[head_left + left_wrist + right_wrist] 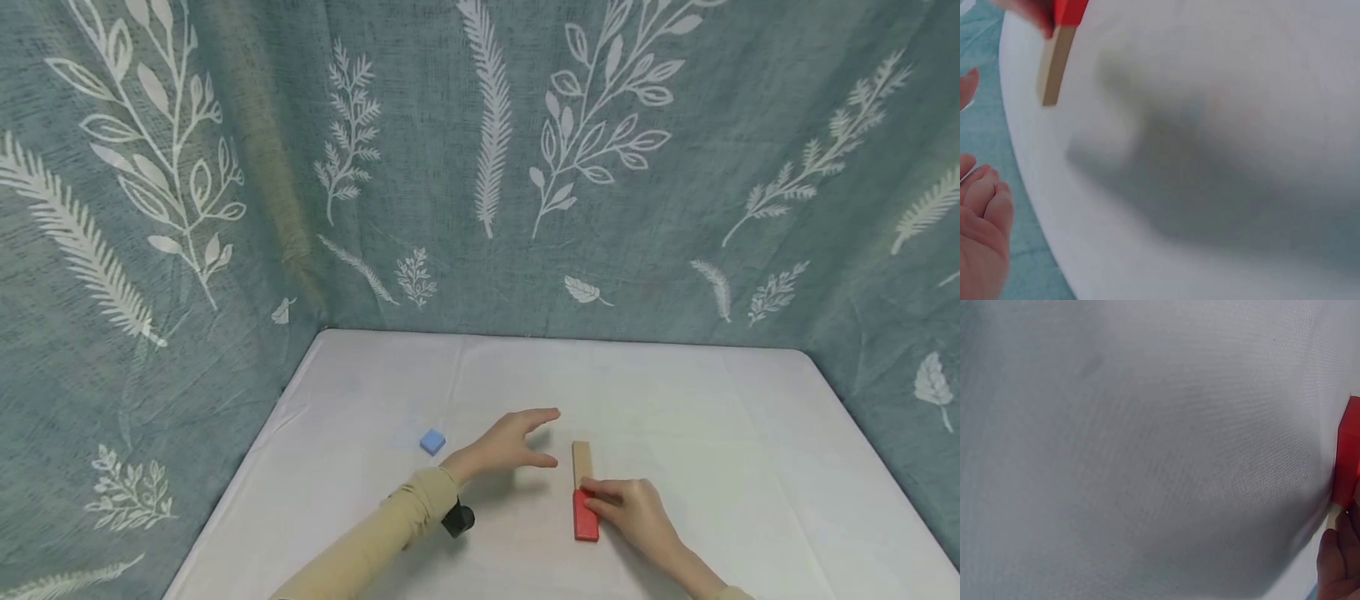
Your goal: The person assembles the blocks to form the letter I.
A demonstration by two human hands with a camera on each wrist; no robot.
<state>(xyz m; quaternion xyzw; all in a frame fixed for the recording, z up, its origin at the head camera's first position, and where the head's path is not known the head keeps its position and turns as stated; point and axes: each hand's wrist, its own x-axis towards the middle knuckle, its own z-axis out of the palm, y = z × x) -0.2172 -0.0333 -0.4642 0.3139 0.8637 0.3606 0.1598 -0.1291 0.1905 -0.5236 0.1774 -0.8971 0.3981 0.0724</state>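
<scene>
Teal curtain point(427, 167) with white leaf and fern prints, hanging far behind the red block point(586, 530) and along both sides of it. Beneath the red block, a white-covered table point(750, 458), lightly creased. Left of the red block, a tan sleeve point(367, 542), reaching up to the left hand point(504, 444): left of the red block and slightly beyond, raised above the table, thumb and fingers spread wide apart, holding nothing. Just right of the red block, the right hand point(633, 510), pinching it near its far end; exact fingertip contact on each face too hidden to tell. The red block itself, apparently flat on the table, long side pointing away from the viewer. Off its far end and in line, a plain wooden block point(582, 461), seemingly touching; seam partly under the fingertips, so impossible to say whether joined or merely butted together. Smallest of all, a blue block point(432, 442), well left of the red block and beyond it. For good handling, most likely: pinch lightly and low, close to the seam; press the red block down evenly rather than letting it tilt; check both long edges for one straight run before letting go; bring in the left hand to steady the wooden block against sliding.
</scene>
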